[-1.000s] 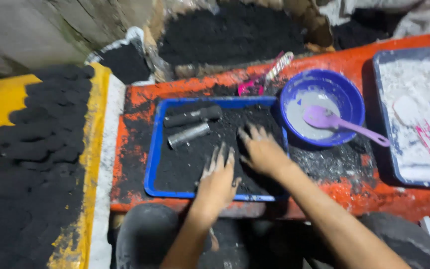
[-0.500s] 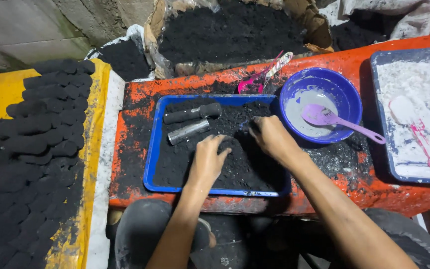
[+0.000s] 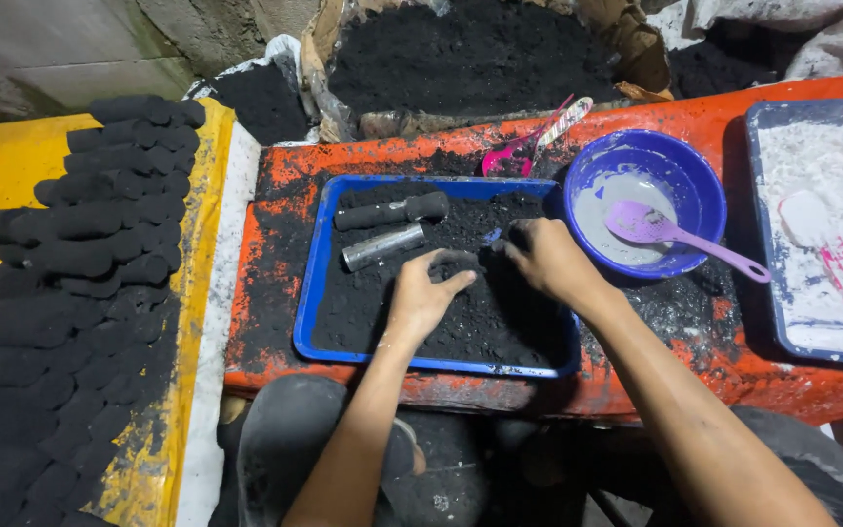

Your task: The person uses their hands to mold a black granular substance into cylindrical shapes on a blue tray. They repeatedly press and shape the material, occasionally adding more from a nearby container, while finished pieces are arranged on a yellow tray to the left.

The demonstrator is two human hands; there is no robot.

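Both hands press into the black powder in the blue rectangular tray. The left hand curls loosely, fingers partly bent; the right hand, just right, cups the powder, not clamped on anything.

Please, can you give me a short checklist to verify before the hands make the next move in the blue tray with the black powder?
1. Both hands inside the tray: ok. The left hand and right hand rest on the black powder in the blue tray.
2. Hands not holding a tool: cannot tell; the fingertips are partly in the powder.
3. Metal tube and black cylinder in reach: ok, lying in the tray beyond the left hand.
4. Blue bowl upright beside the tray: ok, purple spoon inside.
5. Table surface around the tray clean: not ok, powder is spilled on the orange table.
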